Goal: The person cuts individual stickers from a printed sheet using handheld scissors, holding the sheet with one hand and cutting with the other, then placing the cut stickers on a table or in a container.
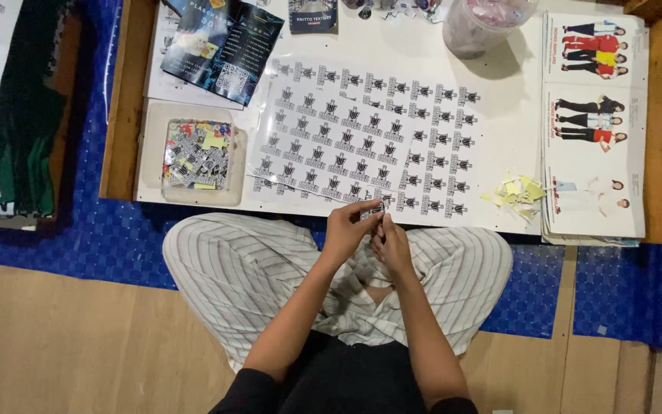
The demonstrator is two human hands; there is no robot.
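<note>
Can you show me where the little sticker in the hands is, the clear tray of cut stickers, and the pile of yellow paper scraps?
small sticker (pixel 375 210), head view, on its top edge between the fingertips.
clear tray (pixel 154 126), head view, on its bare left rim.
yellow scraps (pixel 516 189), head view, middle of the pile.

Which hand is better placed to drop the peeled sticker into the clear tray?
Probably the left hand: it pinches the small sticker with the right hand, and the clear tray lies on its side of the low table.

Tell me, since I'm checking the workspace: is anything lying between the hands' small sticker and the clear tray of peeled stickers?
Nothing visible does. Both hands pinch the small sticker at the table edge; only bare white table separates it from the clear tray.
</note>
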